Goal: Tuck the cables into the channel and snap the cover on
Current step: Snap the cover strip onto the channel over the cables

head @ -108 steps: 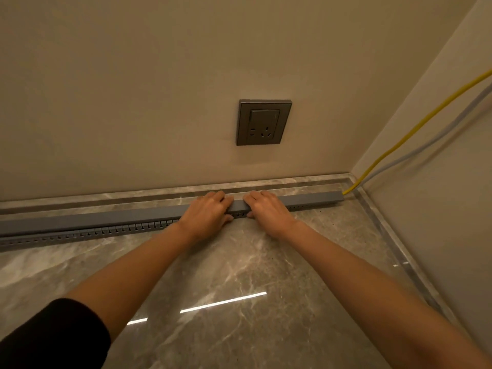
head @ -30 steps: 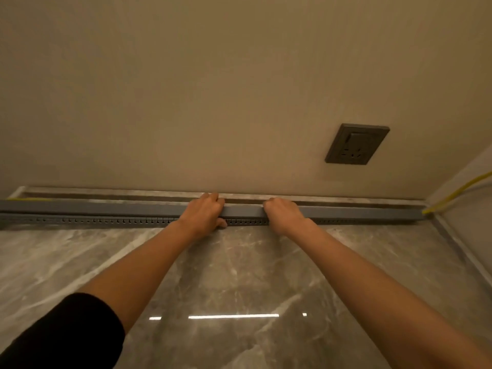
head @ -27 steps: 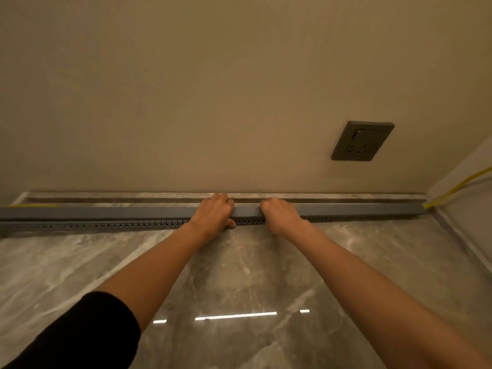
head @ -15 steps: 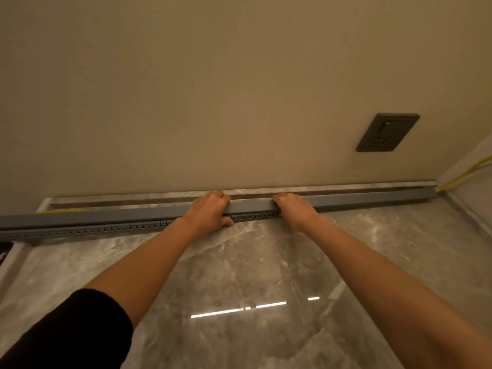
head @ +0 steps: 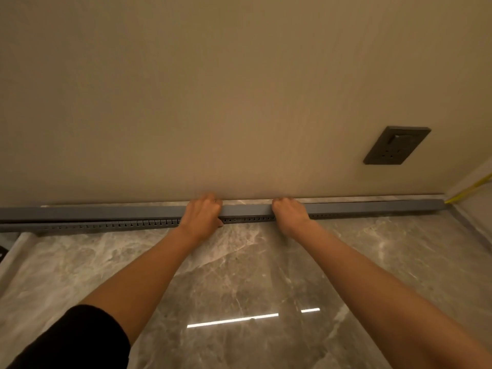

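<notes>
Grey cover (head: 247, 209) on channel (head: 106, 224), left hand (head: 203, 214) and right hand (head: 288, 213) curled, pressing mid-cover; cable (head: 468, 191) mostly tucked, snapping unfinished.

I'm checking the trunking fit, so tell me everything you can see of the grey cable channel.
The channel is a long, straight grey strip, plastic by its look, lying on the marble floor along the foot of the wall. A smooth cover forms its top; its front shows a row of small slots. The left hand and right hand press on its middle. A yellow cable leaves its right end.
</notes>
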Demonstrator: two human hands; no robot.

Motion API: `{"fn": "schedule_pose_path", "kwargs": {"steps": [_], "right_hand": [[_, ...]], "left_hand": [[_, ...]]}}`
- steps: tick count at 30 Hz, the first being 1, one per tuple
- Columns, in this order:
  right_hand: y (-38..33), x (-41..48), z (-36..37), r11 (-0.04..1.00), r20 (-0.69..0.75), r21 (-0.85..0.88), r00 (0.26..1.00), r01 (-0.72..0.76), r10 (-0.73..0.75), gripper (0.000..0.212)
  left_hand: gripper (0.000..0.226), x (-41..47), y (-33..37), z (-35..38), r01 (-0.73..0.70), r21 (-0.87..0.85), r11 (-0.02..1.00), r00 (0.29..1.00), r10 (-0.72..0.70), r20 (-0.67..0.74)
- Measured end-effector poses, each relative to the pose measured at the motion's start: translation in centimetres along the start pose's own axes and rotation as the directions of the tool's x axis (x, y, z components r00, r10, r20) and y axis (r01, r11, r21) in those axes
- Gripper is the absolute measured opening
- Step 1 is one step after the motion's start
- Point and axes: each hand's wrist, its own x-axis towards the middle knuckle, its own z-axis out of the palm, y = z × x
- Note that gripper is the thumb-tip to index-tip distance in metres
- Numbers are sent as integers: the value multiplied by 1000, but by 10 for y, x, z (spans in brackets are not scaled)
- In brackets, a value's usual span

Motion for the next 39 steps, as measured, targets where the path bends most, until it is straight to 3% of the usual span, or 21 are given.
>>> {"fn": "schedule_pose_path", "kwargs": {"steps": [6,10,12,22,27,31,34,39], "right_hand": [[-21,3,-1,999,-47,-47,999,0,-2,28],[-58,4,-17,966,-62,77,969,245,-241,29],[-76,4,-23,947,-56,126,955,296,-292,26],[-100,4,-27,976,-8,84,979,202,-202,28],[-122,1,-37,990,23,49,991,130,-132,27],[-167,4,-44,958,-25,106,964,266,-265,29],[-209,10,-51,926,-48,135,935,354,-350,30],[-223,21,-58,944,-1,107,949,313,-315,28]], "left_hand": [[38,-1,0,5,17,-6,1000,1000,-17,-10],[44,-5,-5,1,58,-123,991,997,-62,-36],[44,-9,-11,2,37,-155,987,998,-45,-51],[48,-51,-115,-3,35,-113,993,999,-33,15],[52,-56,-127,-4,22,-20,1000,1000,-21,21],[51,-55,-127,-4,-22,23,999,1000,22,19],[46,-56,-134,-1,-21,-63,998,1000,21,-3],[52,-66,-170,-2,21,-133,991,1000,-22,-4]]}}
